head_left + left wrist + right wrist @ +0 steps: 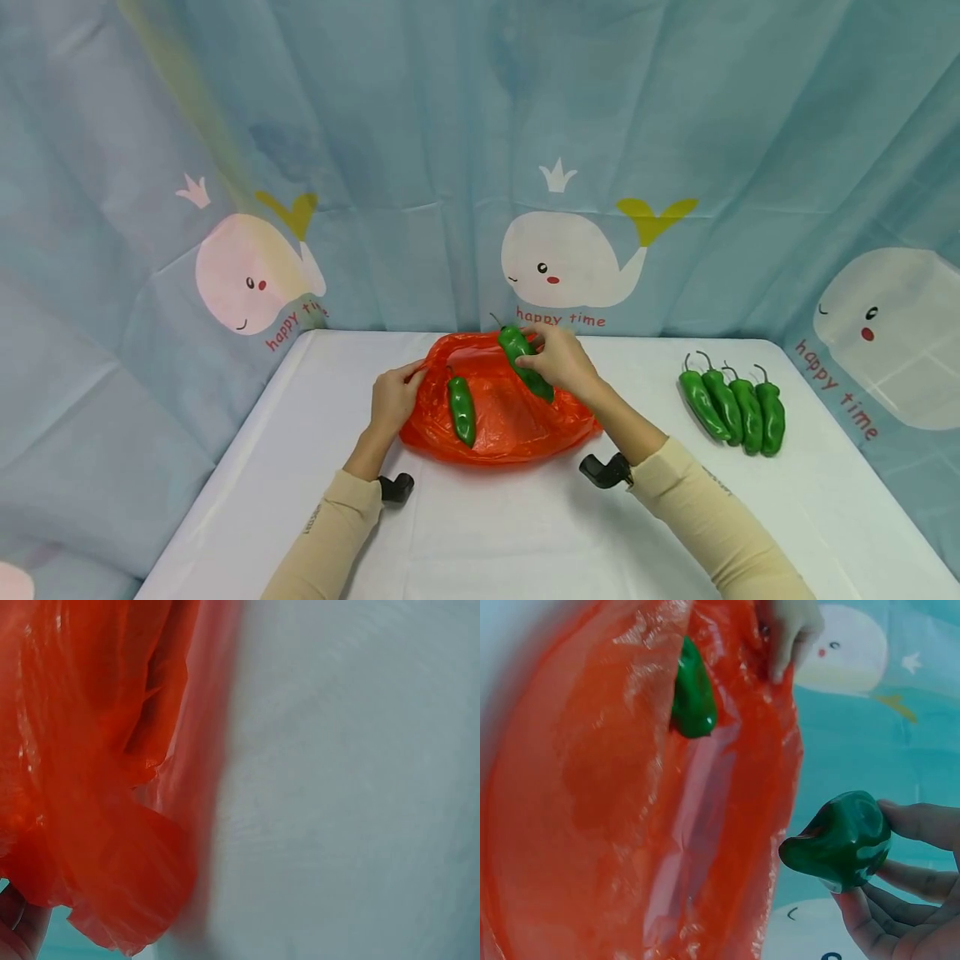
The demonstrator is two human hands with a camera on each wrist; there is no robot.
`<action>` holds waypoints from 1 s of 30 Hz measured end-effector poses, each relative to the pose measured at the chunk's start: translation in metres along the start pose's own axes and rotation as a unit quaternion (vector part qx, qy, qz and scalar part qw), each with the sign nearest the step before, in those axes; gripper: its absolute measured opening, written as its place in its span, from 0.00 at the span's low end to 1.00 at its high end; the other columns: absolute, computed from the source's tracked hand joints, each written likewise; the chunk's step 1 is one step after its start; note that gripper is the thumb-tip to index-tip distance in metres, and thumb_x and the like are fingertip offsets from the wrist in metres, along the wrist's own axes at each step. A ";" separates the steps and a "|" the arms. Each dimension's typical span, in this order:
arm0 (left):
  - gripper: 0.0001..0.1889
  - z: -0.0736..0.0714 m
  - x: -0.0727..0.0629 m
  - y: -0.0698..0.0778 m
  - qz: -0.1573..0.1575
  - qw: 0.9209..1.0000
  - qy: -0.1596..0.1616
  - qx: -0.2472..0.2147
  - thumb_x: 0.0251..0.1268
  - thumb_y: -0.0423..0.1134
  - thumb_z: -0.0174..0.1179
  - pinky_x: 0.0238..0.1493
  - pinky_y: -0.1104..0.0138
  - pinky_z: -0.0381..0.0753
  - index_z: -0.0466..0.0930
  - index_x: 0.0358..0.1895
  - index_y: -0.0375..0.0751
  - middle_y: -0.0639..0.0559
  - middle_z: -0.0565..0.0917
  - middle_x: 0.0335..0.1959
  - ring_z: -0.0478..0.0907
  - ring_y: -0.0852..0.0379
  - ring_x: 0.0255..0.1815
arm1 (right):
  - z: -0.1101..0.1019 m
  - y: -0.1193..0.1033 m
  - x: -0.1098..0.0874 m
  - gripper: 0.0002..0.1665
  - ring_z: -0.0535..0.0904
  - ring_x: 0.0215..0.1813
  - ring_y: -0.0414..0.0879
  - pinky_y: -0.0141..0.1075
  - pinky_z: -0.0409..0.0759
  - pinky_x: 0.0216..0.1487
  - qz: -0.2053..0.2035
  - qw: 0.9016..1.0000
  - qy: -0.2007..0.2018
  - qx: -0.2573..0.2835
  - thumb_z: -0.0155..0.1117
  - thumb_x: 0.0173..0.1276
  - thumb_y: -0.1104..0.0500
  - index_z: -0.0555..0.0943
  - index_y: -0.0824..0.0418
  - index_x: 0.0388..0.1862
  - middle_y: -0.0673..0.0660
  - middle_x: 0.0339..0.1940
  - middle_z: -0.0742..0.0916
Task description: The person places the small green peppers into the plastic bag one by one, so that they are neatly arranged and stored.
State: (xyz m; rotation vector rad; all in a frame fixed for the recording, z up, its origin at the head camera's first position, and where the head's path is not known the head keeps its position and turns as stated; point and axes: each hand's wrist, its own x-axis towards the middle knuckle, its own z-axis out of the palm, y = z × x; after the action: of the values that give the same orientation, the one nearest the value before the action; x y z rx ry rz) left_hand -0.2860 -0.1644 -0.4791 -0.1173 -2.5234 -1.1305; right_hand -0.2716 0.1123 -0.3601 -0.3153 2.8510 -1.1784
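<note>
Head view showed the left hand (393, 396) pinching the bag (506, 425) by its left rim, while the right hand (562, 358) gripped one pepper (534, 380) above its right half. A second pepper (462, 412) lay inside, toward the left; four peppers (747, 412) lay on the table (480, 533) at right.

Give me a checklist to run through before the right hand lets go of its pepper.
1. Grip: ok. The right hand holds the pepper.
2. Bag steadied: ok. The left hand holds the edge of the red bag.
3. Bag mouth: ok, spread open.
4. Held pepper down inside the bag: not ok, it is above the opening.
5. First pepper inside: ok, lying toward the bag's left side.
6. Bag free of holes underneath: cannot tell, its underside is hidden.
</note>
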 end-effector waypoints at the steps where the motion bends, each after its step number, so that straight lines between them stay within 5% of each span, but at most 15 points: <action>1: 0.13 0.000 0.000 0.000 -0.002 1.000 -0.001 0.000 0.69 0.37 0.59 0.49 0.52 0.84 0.85 0.52 0.38 0.41 0.87 0.47 0.85 0.42 0.49 | 0.002 0.000 0.000 0.29 0.84 0.46 0.55 0.40 0.87 0.38 0.002 1.000 -0.002 -0.002 0.72 0.61 0.58 0.77 0.61 0.61 0.64 0.50 0.85; 30: 0.15 -0.001 -0.002 0.000 -0.024 1.000 -0.014 0.005 0.70 0.40 0.58 0.53 0.53 0.83 0.84 0.55 0.40 0.41 0.87 0.49 0.84 0.43 0.51 | 0.050 0.008 -0.002 0.26 0.82 0.40 0.50 0.39 0.87 0.36 0.013 0.999 -0.034 -0.002 0.74 0.58 0.61 0.80 0.63 0.56 0.62 0.43 0.86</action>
State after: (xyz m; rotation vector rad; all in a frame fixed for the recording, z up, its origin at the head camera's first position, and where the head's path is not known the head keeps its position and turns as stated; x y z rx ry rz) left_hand -0.2834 -0.1649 -0.4790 -0.0720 -2.5694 -1.1423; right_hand -0.2654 0.0829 -0.4013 -0.3115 2.7907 -1.1344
